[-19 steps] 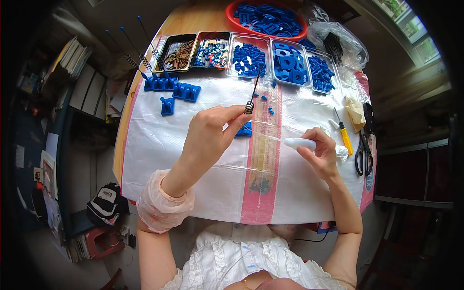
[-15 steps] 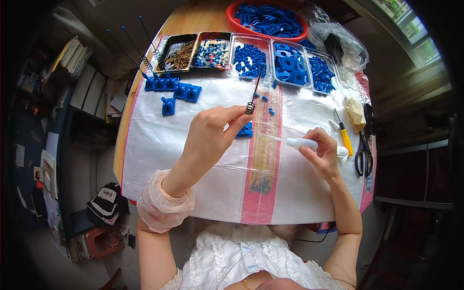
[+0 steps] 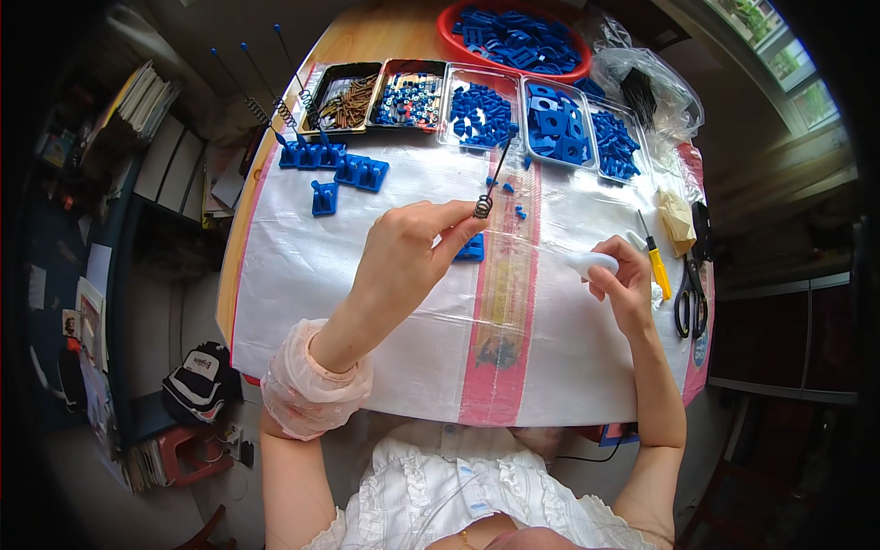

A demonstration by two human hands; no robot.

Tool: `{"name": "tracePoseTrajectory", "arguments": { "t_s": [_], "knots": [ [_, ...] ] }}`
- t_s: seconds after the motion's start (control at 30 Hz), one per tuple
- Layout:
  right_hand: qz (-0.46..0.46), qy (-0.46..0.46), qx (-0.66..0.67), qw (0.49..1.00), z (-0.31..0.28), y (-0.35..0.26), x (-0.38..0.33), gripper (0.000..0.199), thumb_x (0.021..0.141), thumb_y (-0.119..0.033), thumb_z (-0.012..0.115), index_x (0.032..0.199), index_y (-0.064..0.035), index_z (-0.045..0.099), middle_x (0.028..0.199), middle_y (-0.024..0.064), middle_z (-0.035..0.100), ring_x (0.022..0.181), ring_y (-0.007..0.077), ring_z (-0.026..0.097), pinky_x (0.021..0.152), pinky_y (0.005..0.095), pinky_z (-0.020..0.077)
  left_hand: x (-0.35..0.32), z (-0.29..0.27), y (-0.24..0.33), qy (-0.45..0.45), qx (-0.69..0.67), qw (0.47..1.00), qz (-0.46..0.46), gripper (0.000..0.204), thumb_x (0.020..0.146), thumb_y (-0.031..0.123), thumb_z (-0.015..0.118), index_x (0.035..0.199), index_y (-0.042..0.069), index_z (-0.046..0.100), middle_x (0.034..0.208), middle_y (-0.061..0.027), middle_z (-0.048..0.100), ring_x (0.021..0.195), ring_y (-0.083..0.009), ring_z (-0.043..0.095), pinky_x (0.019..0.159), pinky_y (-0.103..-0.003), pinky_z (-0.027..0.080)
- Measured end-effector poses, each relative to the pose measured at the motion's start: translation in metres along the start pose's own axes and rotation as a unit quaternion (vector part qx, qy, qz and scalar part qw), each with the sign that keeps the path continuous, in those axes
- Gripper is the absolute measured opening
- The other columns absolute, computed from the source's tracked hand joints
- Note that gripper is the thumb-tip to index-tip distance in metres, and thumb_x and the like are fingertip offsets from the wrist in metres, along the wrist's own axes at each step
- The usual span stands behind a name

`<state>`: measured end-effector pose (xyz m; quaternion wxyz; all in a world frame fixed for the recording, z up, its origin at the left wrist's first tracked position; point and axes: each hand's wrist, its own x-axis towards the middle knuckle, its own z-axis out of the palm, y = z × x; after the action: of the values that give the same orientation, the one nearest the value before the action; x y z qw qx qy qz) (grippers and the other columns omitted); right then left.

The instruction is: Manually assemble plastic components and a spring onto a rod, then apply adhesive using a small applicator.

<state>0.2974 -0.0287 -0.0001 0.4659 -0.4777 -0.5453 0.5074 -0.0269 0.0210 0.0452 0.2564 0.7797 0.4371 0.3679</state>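
Observation:
Between thumb and forefinger, my left hand [image 3: 408, 243] pinches a dark coiled spring [image 3: 483, 207]. From its coil a thin straight wire stands up, leaning slightly right, with a blue tip on top. My right hand [image 3: 626, 286] grips a small white bottle [image 3: 596, 266], whose narrow end points left toward the spring. Partly hidden behind my left fingers lies a blue plastic base [image 3: 471, 247]. A few small blue pieces [image 3: 520, 213] lie on the table sheet just beyond the spring. At the far left, several blue bases [image 3: 362, 171] stand together, some bearing upright springs [image 3: 285, 114].
Along the back stand trays of screws [image 3: 348, 103], small mixed beads [image 3: 406, 99] and blue parts [image 3: 480, 115]. A red basin [image 3: 587, 57] of blue parts sits behind them. To the right lie a yellow-handled screwdriver [image 3: 658, 268], black scissors [image 3: 689, 302] and a clear plastic bag [image 3: 655, 78].
My right hand has drawn the white bottle slightly right, away from the spring, and its fingers curl further round it. My left hand still holds the spring; the whole view has shifted slightly.

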Motion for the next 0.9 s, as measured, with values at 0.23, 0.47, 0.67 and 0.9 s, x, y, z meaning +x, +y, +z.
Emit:
{"name": "tracePoseTrajectory", "arguments": {
  "t_s": [0.23,0.47,0.67,0.9],
  "knots": [
    [0.125,0.033,0.159,0.979,-0.034,-0.011,0.013,0.026,0.103,-0.025,0.063,0.117,-0.0033,0.065,0.085,0.0079,0.067,0.059,0.0066,0.050,0.055,0.0209,0.0367,-0.002,0.001,-0.002,0.012,-0.004,1.000,0.006,0.022,0.100,0.019,0.073,0.108,-0.001,0.078,0.077,-0.0153,0.071,0.063,-0.0210,0.062,0.059,-0.035,0.046],
    [0.213,0.081,0.241,0.943,-0.060,-0.014,0.044,0.032,0.101,-0.024,0.063,0.129,-0.0082,0.062,0.093,0.0078,0.067,0.060,0.0047,0.043,0.050,0.0193,0.0332,0.000,-0.003,-0.002,-0.012,-0.011,1.000,0.025,0.020,0.099,0.021,0.073,0.102,0.001,0.076,0.078,-0.0152,0.071,0.067,-0.0271,0.065,0.063,-0.039,0.049],
    [0.238,0.024,0.249,0.938,-0.048,-0.005,0.077,0.029,0.100,-0.023,0.064,0.124,-0.0071,0.064,0.086,0.0015,0.062,0.057,0.0036,0.037,0.043,0.0184,0.0259,0.000,-0.001,-0.009,-0.004,-0.019,0.999,0.042,0.018,0.098,0.023,0.073,0.100,0.006,0.075,0.077,-0.0166,0.070,0.070,-0.0348,0.067,0.064,-0.043,0.051],
    [0.244,-0.008,0.197,0.950,-0.028,-0.003,0.089,0.026,0.097,-0.022,0.063,0.117,-0.0067,0.067,0.073,-0.0059,0.048,0.053,0.0009,0.030,0.042,0.0186,0.0185,0.000,-0.004,-0.004,-0.023,-0.009,0.999,0.028,0.019,0.097,0.017,0.074,0.105,0.000,0.076,0.085,-0.0155,0.074,0.072,-0.0281,0.067,0.068,-0.038,0.051]
  ]
}}
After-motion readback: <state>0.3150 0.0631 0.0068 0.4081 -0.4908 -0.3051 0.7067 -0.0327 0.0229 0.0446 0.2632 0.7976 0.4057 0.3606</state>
